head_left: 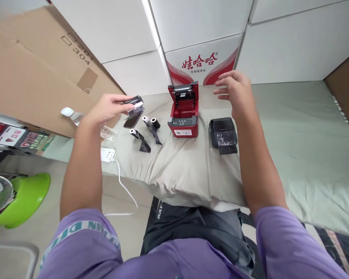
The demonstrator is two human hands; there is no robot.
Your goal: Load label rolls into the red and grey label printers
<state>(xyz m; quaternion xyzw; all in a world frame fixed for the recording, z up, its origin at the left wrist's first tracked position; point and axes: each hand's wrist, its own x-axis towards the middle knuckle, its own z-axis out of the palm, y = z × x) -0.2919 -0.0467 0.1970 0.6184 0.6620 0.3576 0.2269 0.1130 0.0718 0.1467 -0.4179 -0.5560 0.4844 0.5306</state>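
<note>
My left hand (pixel 109 106) pinches a black roll (pixel 135 101) with a whitish strip, held above a dark smartphone (pixel 133 119) lying on the cloth. Fingers apart and holding nothing, my right hand (pixel 232 86) hovers in the air to the right of a red label printer (pixel 184 121). That printer stands with its lid up, and its red inner bay shows. Black strips trail from small rolls (pixel 138 137) between the phone and the printer. Below my right hand sits a small black device (pixel 222 130), with a shiny black strip hanging over its front.
Pale green cloth (pixel 293 147) covers the work surface. A large cardboard sheet (pixel 46 62) leans at the left, by a clear plastic bottle (pixel 75 115). A white power strip (pixel 107 155) trails its cable over the front edge. White boxes with red print (pixel 202 60) line the back.
</note>
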